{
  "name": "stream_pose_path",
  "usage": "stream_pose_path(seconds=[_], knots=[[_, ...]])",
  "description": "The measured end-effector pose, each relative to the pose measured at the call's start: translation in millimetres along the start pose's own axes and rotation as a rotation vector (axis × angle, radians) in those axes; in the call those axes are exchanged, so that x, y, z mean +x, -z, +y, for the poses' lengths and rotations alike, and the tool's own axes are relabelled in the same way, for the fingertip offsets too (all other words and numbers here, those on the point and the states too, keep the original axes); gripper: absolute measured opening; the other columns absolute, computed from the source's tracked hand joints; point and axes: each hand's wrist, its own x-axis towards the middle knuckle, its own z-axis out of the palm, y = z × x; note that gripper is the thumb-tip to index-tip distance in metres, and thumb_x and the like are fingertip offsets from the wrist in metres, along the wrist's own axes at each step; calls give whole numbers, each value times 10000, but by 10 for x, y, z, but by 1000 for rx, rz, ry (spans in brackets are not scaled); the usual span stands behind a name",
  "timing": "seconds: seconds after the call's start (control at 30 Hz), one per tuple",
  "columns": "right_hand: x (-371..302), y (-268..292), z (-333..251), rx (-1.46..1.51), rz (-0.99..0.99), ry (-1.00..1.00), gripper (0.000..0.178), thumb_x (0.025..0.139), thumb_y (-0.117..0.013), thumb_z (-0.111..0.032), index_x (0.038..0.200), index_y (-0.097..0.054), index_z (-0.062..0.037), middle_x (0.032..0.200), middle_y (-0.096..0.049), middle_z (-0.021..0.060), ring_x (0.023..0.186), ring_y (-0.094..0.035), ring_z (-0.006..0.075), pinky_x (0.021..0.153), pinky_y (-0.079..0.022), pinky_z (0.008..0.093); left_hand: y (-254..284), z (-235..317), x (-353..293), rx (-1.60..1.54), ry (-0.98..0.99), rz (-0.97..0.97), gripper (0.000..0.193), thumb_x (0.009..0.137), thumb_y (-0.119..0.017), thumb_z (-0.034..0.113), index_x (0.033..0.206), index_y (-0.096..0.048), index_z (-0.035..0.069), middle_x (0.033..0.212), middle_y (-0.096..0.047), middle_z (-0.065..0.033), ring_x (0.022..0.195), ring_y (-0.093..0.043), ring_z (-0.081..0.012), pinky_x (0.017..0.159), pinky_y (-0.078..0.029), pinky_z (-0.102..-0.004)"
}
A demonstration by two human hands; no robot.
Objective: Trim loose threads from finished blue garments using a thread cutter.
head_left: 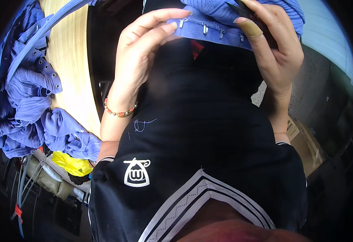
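A blue ribbed garment [225, 35] is stretched between my hands at the top of the view. Along its band runs a row of several small metal hooks [205, 29]. My left hand [138, 48] pinches the band's left end between thumb and fingers, beside the first hook. At the other end, my right hand [275, 48] is closed around black thread snips [237, 10], their pointed blades over the garment. Tan tape wraps the right thumb. The snips' handles are mostly hidden in that hand.
Blue garments with metal eyelets [27, 92] lie heaped on a pale wooden tabletop [69, 52] at left. Below them are a yellow plastic bag [71, 163] and other packets. A cardboard box [307, 149] stands at lower right, and light blue cloth [325, 28] at upper right.
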Motion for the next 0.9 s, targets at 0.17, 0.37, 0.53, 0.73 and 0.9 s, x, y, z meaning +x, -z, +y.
stream_pose_path(seconds=[0.17,0.37,0.53,0.73,0.9], knots=[[-48,57,-130,18,-73,-167,347,839,-809,-41,1169,-722,20,864,-598,49,719,-532,125,634,-413,240,16,-113,43,73,-50,11,296,924,-714,-7,1218,-687,-19,1057,-741,-74,887,-701,-94,855,-573,-234],[-90,29,-97,27,-68,-171,353,833,-815,-39,1168,-721,16,865,-595,44,719,-522,115,630,-408,237,54,-62,55,296,-51,-21,336,880,-746,-44,1212,-709,-8,1040,-727,-75,927,-692,-112,868,-556,-251],[-68,37,-70,44,-43,-161,350,835,-815,-44,1166,-721,22,872,-601,48,730,-525,114,643,-413,237,186,-157,102,447,-25,-27,279,900,-731,-3,1177,-754,19,1069,-748,-54,867,-658,-78,832,-523,-208],[-68,79,-64,18,-14,-157,353,841,-813,-51,1171,-718,29,892,-614,52,756,-538,118,664,-419,234,150,-272,149,379,28,-58,271,909,-733,15,1178,-753,30,1138,-748,-66,929,-672,-78,862,-525,-214],[-68,79,-69,31,-10,-195,340,848,-804,-49,1169,-720,27,882,-608,51,745,-532,117,655,-416,234,120,-380,198,638,-143,74,178,886,-775,90,1061,-792,61,939,-709,-2,763,-603,-72,690,-491,-244]])
